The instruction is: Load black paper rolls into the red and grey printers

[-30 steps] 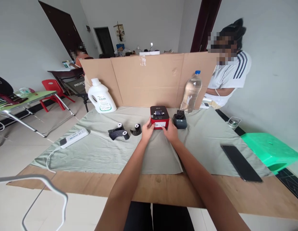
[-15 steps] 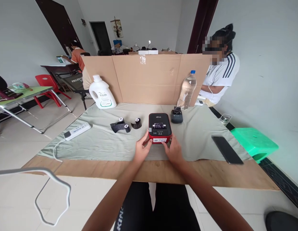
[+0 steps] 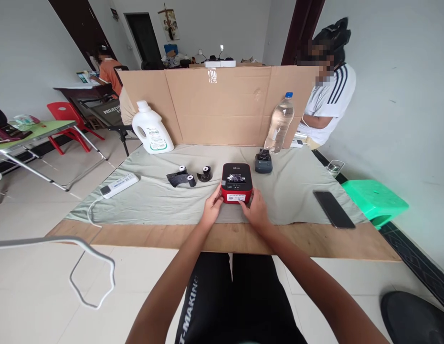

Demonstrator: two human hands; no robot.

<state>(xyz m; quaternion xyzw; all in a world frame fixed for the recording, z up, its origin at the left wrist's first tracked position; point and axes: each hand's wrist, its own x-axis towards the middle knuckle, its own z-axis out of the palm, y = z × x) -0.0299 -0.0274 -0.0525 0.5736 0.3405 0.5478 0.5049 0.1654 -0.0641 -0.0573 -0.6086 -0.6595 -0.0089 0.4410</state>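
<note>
A small box with a black top and red sides (image 3: 237,184) is on the cloth before me, a white label on its front face. My left hand (image 3: 212,206) grips its left front corner with the fingers along the side. At the right front corner is my right hand (image 3: 256,209), its thumb by the front face and its fingers along the side. Just behind the box to the right stands a small dark grey device (image 3: 263,162) with black film on top. Rolls of black film, one pair (image 3: 181,177) and a single roll (image 3: 205,174), lie to the left.
A white power strip (image 3: 119,185) lies left and a black phone (image 3: 333,209) right. A white jug (image 3: 152,129) and a water bottle (image 3: 280,123) stand before a cardboard screen (image 3: 218,107). A green stool (image 3: 375,198) is beside the table; a person in white (image 3: 327,100) sits beyond.
The whole view has shifted, so the table sits higher in the picture. The box's labelled front face shows more than before. Both hands have stayed on the box.
</note>
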